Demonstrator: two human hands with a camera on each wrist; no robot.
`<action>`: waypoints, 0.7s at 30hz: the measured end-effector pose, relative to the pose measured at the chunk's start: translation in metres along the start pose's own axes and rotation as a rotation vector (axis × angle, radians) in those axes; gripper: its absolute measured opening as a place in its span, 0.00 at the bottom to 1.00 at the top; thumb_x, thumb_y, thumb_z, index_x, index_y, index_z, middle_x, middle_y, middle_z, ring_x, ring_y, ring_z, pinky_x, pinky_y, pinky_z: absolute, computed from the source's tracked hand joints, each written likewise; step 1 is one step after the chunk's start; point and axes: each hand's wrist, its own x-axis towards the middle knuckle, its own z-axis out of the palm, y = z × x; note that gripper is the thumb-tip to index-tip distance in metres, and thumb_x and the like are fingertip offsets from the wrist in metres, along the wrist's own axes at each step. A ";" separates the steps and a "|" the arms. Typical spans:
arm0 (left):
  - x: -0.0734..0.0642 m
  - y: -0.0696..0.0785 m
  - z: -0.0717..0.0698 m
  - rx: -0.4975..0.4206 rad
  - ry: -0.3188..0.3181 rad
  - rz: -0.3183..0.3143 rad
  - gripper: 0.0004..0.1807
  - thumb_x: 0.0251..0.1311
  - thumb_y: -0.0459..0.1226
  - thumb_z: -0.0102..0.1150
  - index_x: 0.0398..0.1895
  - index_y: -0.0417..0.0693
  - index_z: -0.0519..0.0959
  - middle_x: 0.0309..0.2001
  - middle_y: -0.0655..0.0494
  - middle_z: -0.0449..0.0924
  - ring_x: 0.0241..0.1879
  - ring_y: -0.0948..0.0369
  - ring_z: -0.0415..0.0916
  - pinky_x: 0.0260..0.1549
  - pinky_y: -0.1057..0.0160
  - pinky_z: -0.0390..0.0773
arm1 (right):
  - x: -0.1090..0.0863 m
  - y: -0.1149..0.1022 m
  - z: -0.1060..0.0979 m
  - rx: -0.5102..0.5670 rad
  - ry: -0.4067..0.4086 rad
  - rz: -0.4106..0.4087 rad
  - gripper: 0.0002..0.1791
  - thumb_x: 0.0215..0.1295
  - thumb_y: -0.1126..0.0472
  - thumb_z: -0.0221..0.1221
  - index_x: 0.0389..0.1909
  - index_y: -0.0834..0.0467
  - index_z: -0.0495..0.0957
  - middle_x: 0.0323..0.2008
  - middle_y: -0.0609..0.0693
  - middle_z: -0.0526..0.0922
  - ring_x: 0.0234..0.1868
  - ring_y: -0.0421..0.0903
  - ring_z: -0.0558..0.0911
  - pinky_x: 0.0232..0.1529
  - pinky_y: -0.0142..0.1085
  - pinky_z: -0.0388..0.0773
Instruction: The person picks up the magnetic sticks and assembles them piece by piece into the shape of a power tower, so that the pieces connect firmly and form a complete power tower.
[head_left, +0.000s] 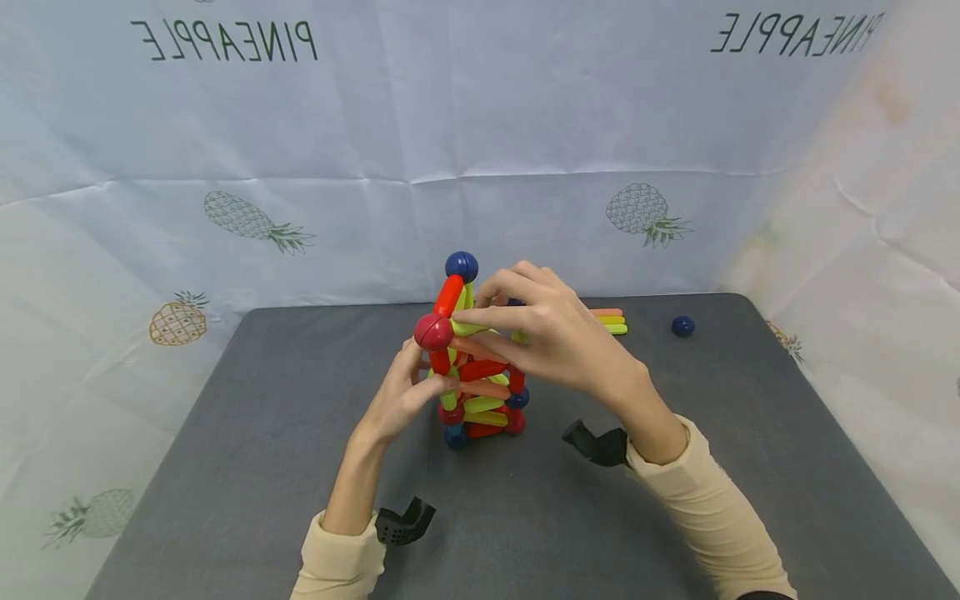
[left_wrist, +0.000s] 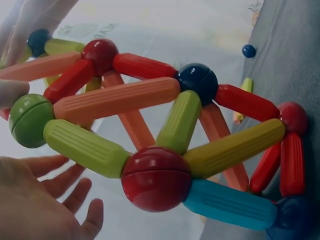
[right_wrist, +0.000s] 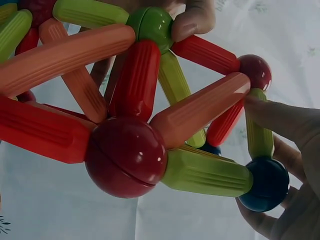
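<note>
A tower of coloured magnetic sticks and balls (head_left: 480,369) stands upright on the dark table, topped by a blue ball (head_left: 461,266). Low on its left side, my left hand (head_left: 397,396) holds the frame; in the right wrist view its thumb presses a green ball (right_wrist: 149,30). My right hand (head_left: 555,333) reaches over the upper right part. Seen from the right wrist, its fingers pinch a yellow-green stick (right_wrist: 260,137) that joins a red ball (right_wrist: 255,71) and a blue ball (right_wrist: 268,184). Some right fingers are hidden behind that blue ball.
Behind the right hand lie several loose sticks (head_left: 613,322), orange, yellow and green. A loose blue ball (head_left: 682,326) sits farther right on the table (head_left: 322,367). A white cloth (head_left: 480,100) printed with pineapples hangs beyond the table's back edge.
</note>
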 end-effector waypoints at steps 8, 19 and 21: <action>0.001 -0.006 -0.001 0.019 -0.016 0.055 0.30 0.60 0.33 0.62 0.67 0.42 0.70 0.59 0.44 0.76 0.60 0.57 0.67 0.57 0.46 0.72 | -0.008 0.018 -0.005 0.194 0.207 0.111 0.21 0.68 0.47 0.66 0.50 0.61 0.87 0.40 0.55 0.85 0.45 0.47 0.77 0.47 0.35 0.72; 0.005 -0.018 -0.008 -0.385 -0.123 0.020 0.27 0.55 0.32 0.43 0.57 0.60 0.78 0.51 0.70 0.83 0.50 0.67 0.79 0.56 0.63 0.76 | -0.071 0.119 0.052 0.156 -0.018 0.721 0.19 0.69 0.65 0.61 0.60 0.61 0.82 0.54 0.63 0.84 0.55 0.61 0.80 0.56 0.56 0.78; 0.006 -0.021 -0.008 -0.418 -0.135 0.028 0.30 0.54 0.33 0.42 0.61 0.61 0.76 0.56 0.69 0.82 0.55 0.66 0.78 0.59 0.62 0.75 | -0.088 0.135 0.070 0.125 -0.180 0.786 0.22 0.71 0.65 0.59 0.64 0.62 0.78 0.62 0.65 0.80 0.63 0.64 0.77 0.63 0.60 0.74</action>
